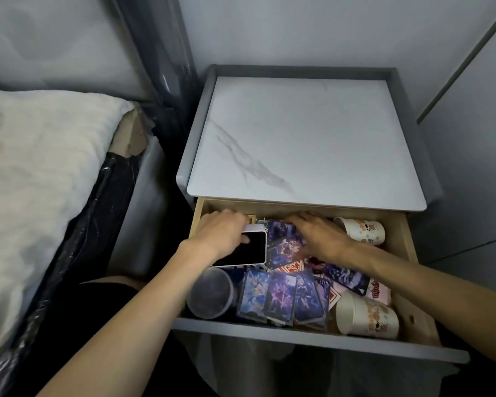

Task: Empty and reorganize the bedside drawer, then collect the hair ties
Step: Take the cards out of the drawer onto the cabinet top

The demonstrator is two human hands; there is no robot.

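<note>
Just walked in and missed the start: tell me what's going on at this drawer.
A person is reaching both hands into the open bedside drawer. The left hand grips a black-screened device at the back left; the right hand rests on picture cards beside it. Paper cups and a dark tub lie inside too.

- One view only, head-worn, looking forward and steeply down onto the nightstand (298,133) top.
- Close: the open drawer (312,335) fills the lower middle.
- Wide angle takes in the bed (40,167) at left and the wall (470,138) at right.
</note>
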